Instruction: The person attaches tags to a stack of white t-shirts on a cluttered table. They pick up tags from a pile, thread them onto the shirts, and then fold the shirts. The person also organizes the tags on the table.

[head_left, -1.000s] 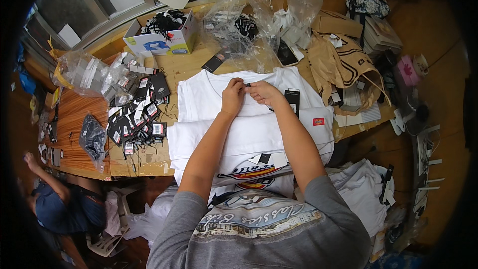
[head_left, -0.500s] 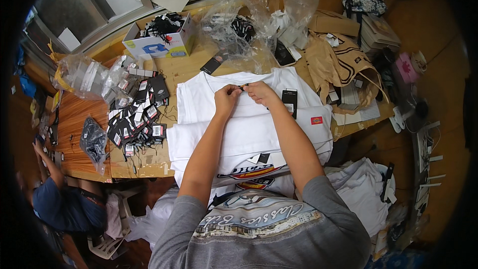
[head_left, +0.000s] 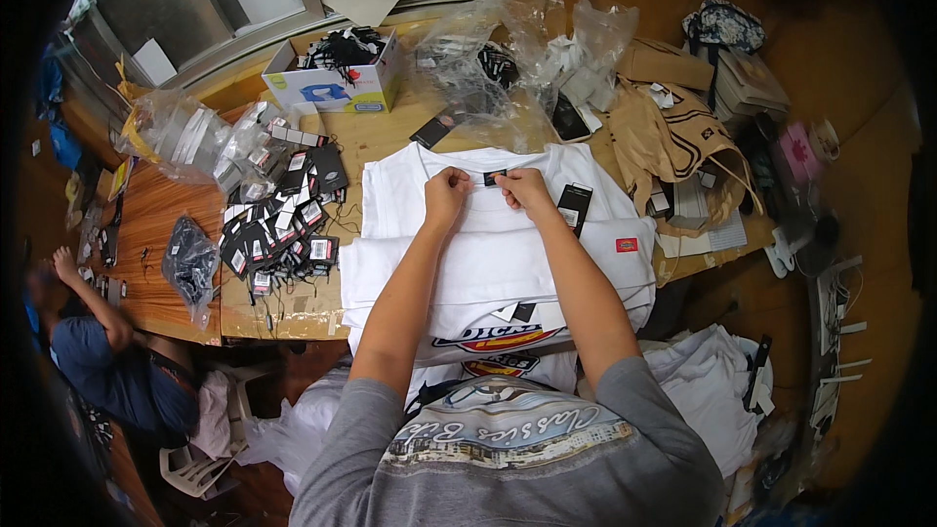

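A white T-shirt [head_left: 488, 259] lies folded on the table in front of me. At its neckline shows a small black neck label [head_left: 493, 179]. My right hand [head_left: 528, 191] pinches the label's right end between thumb and fingers. Just left of the label, my left hand [head_left: 448, 191] is closed at the fingertips; what it holds, if anything, is too small to make out. A black hang tag [head_left: 574, 207] with a white sticker lies on the shirt by my right wrist. Lower on the right, the shirt bears a red patch [head_left: 627, 245].
Many black tags with strings [head_left: 283, 234] are heaped left of the shirt. Behind stand a white box [head_left: 379, 88] of black cords, clear plastic bags [head_left: 508, 24] and a phone [head_left: 569, 120]. A tan bag [head_left: 673, 151] lies right. Another person [head_left: 117, 371] sits at the left.
My hands have moved apart at the neckline, and the black label between them has come into view. The whole view has shifted slightly. The other person's raised arm has moved.
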Motion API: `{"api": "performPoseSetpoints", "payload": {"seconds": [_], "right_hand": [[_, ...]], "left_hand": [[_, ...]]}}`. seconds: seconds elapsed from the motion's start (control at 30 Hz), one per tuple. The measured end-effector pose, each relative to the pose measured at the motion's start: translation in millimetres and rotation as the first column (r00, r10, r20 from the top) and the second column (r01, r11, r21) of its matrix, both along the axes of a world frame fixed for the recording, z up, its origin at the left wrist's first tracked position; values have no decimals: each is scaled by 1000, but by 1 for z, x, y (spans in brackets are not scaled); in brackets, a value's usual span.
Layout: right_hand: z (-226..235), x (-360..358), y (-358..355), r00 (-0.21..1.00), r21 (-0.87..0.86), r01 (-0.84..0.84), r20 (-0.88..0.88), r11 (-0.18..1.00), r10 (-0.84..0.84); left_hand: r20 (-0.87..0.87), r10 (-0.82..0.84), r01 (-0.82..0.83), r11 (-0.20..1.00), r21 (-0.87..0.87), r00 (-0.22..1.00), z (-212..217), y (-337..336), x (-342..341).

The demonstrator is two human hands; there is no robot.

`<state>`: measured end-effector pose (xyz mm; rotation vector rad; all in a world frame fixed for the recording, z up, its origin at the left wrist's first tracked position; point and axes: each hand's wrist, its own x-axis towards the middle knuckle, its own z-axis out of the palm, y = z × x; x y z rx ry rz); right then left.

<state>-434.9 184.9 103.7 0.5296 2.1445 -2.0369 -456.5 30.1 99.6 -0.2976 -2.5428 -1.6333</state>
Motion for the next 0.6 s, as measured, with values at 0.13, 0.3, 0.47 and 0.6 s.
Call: {"api": "performPoseSetpoints", "payload": {"seconds": [0.13,0.3,0.47,0.6], "right_hand": [[16,12,7,955,598,48,-262,800,139],[44,34,44,946,515,205,-322,833,-33],[30,58,49,919,529,-151,-237,835,316],[40,73,29,908,845,-10,-216,535,359]], "left_hand": [[-292,-32,-91,913,-397,956,-8,-22,-4],[36,-68,77,855,-512,997,19,-31,8],[634,-504,135,832,537,586,35,-8,21],[586,-605,-120,633,764,540,12,6,27]]}}
